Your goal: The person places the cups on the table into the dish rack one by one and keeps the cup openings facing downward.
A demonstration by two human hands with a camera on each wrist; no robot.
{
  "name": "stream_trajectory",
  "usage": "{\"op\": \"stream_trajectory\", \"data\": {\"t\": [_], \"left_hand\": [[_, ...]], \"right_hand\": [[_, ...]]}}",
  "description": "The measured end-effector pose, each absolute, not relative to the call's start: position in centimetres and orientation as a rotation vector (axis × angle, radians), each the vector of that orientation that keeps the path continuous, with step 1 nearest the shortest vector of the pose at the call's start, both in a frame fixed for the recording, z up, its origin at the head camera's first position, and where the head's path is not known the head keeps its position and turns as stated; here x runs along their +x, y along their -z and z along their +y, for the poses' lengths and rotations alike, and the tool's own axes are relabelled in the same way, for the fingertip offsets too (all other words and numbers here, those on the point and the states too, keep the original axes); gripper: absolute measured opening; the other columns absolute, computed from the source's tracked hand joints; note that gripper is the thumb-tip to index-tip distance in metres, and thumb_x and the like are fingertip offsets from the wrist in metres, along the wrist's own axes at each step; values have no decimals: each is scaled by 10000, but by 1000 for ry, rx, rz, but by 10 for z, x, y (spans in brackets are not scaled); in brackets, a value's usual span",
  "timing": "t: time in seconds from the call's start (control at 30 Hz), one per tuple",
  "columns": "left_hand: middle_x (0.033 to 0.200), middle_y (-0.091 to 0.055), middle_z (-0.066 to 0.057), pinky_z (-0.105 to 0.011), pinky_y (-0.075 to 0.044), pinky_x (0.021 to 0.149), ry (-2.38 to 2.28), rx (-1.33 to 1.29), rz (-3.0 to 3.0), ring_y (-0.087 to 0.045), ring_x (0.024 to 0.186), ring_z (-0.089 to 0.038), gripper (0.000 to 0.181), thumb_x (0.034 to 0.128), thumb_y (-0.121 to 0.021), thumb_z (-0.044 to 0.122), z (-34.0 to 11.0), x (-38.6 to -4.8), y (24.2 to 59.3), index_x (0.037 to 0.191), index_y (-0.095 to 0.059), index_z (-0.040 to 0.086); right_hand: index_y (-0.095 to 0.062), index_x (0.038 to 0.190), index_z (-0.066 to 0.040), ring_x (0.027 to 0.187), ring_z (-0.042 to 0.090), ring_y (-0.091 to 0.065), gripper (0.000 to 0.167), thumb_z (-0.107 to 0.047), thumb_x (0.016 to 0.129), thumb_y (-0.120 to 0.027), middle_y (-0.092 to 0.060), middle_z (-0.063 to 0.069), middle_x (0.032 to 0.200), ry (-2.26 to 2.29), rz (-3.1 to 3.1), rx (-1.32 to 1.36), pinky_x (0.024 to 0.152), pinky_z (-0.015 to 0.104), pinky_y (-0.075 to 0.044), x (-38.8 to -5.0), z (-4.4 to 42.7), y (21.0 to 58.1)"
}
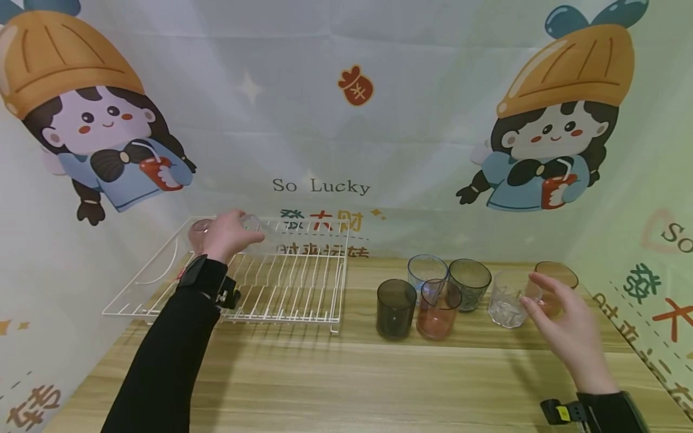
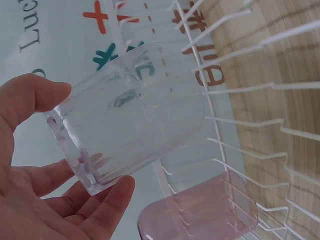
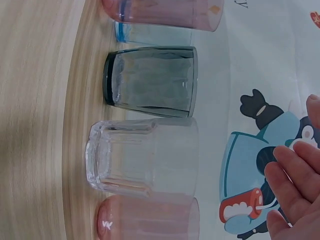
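Your wooden table (image 1: pixel 303 385) meets a printed cloth (image 1: pixel 303 120). Tinted glasses (image 1: pixel 396 310) stand right of the white rack (image 1: pixel 303 320), over whose far side your left hand (image 1: pixel 226 236) pinches a clear glass (image 2: pixel 130 120) by its base, beside a pink glass (image 2: pixel 200 210). Your right hand (image 1: pixel 569 331), spread, overlaps a clear tumbler (image 1: pixel 506 307) in the head view; its wrist camera shows them apart.

Colourless held glass (image 2: pixel 130 125), white rack (image 1: pixel 281 319), pink racked glass (image 2: pixel 200 212), far-right glass (image 1: pixel 565 274) perhaps amber, pale wood-grained table (image 1: pixel 303 385)
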State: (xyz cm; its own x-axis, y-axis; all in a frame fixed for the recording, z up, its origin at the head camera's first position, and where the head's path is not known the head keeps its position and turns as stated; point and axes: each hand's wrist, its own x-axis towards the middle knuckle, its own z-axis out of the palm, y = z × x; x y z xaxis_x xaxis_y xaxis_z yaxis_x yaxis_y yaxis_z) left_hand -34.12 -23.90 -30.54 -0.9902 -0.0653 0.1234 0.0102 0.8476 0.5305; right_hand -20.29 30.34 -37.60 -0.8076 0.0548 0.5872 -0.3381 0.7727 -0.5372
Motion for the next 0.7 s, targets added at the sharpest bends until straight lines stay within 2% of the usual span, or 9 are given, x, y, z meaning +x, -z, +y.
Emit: {"op": "stream_trajectory", "data": {"t": [0.07,0.1,0.17,0.23,0.3,0.4,0.47,0.7], "left_hand": [[1391,-392,-273,-525,-427,948,797,74,-2893,-450,1135,-420,692,883,-608,292,-239,-342,305,1427,-313,-20],[1379,-407,-272,-535,-425,935,771,98,-2895,-460,1106,-415,691,876,-612,300,-239,-341,305,1419,-326,-18],[1357,-425,-273,-532,-434,891,737,138,-2899,-470,1049,-403,691,865,-614,310,-239,-341,304,1408,-338,-17],[1340,-435,-278,-521,-440,837,703,165,-2907,-471,998,-394,700,855,-606,313,-240,-342,304,1412,-336,-14],[1319,-452,-278,-513,-434,799,663,192,-2907,-474,961,-390,707,838,-606,317,-242,-343,305,1412,-345,-5],[1277,-484,-282,-502,-446,764,622,206,-2911,-485,917,-384,689,833,-612,318,-243,-346,307,1392,-376,-10],[1241,-515,-277,-507,-450,765,590,231,-2910,-490,900,-381,658,827,-624,325,-243,-347,309,1354,-422,-12],[1176,-530,-291,-506,-454,740,528,267,-2913,-476,896,-397,606,824,-613,319,-244,-349,315,1296,-462,-29]], "right_hand": [[-513,1324,-26,832,-91,-507,478,-174,892,-654,-568,232,1244,-871,-2376,227,793,275,-452,-205,305,377],[-508,1330,-31,832,-8,-561,482,-188,897,-649,-565,236,1245,-873,-2373,236,862,320,-455,-206,305,379],[-495,1346,-35,847,221,-615,493,-209,907,-637,-548,254,1253,-884,-2368,258,1013,438,-387,-211,309,383],[-491,1362,-76,910,339,-588,507,-233,904,-641,-546,205,1291,-850,-2348,277,1070,439,-341,-221,317,394],[-492,1356,-61,960,360,-561,512,-241,901,-644,-546,218,1280,-813,-2350,296,1045,453,-347,-226,321,396],[-505,1327,-12,1019,367,-515,524,-219,877,-674,-567,234,1241,-722,-2367,310,893,468,-402,-230,323,392],[-497,1293,67,1002,443,-497,537,-186,860,-688,-556,314,1184,-691,-2403,321,851,542,-385,-226,317,379],[-506,1249,118,997,496,-505,559,-135,804,-732,-550,353,1165,-571,-2463,299,831,595,-399,-231,319,371]]}}
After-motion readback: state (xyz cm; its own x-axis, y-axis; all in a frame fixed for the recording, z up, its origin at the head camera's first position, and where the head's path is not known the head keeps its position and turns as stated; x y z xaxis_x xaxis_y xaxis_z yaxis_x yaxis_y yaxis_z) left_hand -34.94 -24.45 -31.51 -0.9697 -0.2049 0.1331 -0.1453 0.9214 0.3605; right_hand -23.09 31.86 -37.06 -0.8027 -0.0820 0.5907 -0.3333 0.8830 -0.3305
